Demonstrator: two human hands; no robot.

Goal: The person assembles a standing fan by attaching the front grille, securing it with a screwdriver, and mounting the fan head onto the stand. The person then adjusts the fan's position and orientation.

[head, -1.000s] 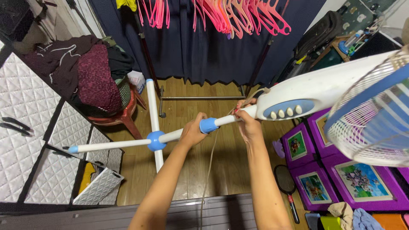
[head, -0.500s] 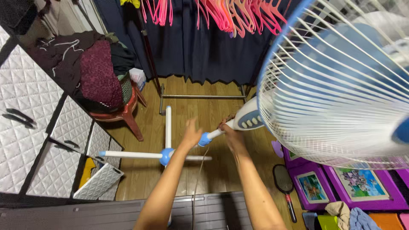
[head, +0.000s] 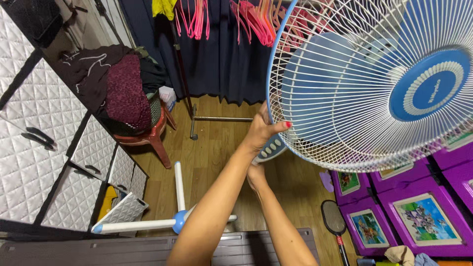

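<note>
A white and blue standing fan stands upright close in front of me, its wire cage (head: 345, 98) and blue hub (head: 431, 83) filling the upper right. My left hand (head: 260, 130) grips the fan at the cage's lower left rim, just above the button panel (head: 270, 148). My right hand (head: 256, 175) is lower, closed around the pole under that panel, which my arms hide. The fan's cross-shaped base (head: 180, 220) rests on the wooden floor at the lower left.
A red plastic chair (head: 152, 135) piled with dark clothes (head: 123, 88) stands left, beside white quilted drawers (head: 44, 162). A clothes rack with pink hangers (head: 246, 19) is behind. Purple picture boxes (head: 423, 216) and a racket (head: 335, 221) lie right.
The fan swung from lying tilted across the room to upright, its head rising toward me. My left hand moved from the blue pole collar up to the cage rim.
</note>
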